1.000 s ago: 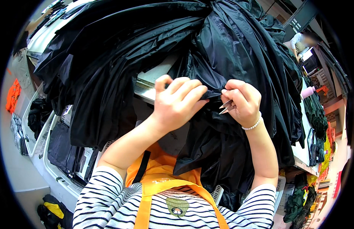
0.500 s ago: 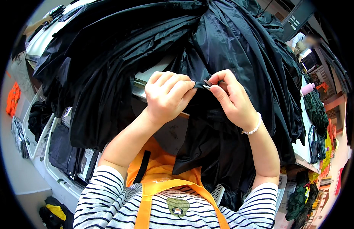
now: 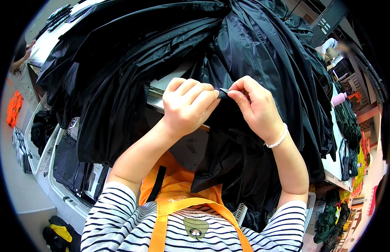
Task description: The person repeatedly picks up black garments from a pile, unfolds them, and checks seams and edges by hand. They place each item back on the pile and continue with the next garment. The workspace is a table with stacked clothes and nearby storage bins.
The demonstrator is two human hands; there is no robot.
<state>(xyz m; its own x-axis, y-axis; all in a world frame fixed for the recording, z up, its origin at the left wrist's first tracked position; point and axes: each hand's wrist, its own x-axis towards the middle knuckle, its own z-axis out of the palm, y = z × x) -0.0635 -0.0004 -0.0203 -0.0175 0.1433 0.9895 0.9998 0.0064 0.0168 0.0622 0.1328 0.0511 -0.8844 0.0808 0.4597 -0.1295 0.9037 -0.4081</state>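
Observation:
A large heap of glossy black fabric [image 3: 253, 54] lies gathered in folds in front of me and hangs down at the near side. My left hand [image 3: 188, 103] is closed, pinching a small edge of this fabric between thumb and fingers. Close beside it, my right hand [image 3: 256, 103] is closed round a small pair of thread snips [image 3: 224, 90]. Only the metal blade tips show; they point left at the pinched edge, nearly together. Fingers hide the rest of the snips.
White plastic baskets [image 3: 65, 191] with dark folded cloth stand at my left. A pale table [image 3: 172, 77] shows under the heap. At right are a pink thread cone [image 3: 339, 98] and dark green cloth [image 3: 346, 119]. Another person [image 3: 332, 51] is at the far right.
The snips' blades, spread apart before, have come together at the fabric edge. My left hand has shifted slightly right. At the far left, another person's arm has drawn back from the table.

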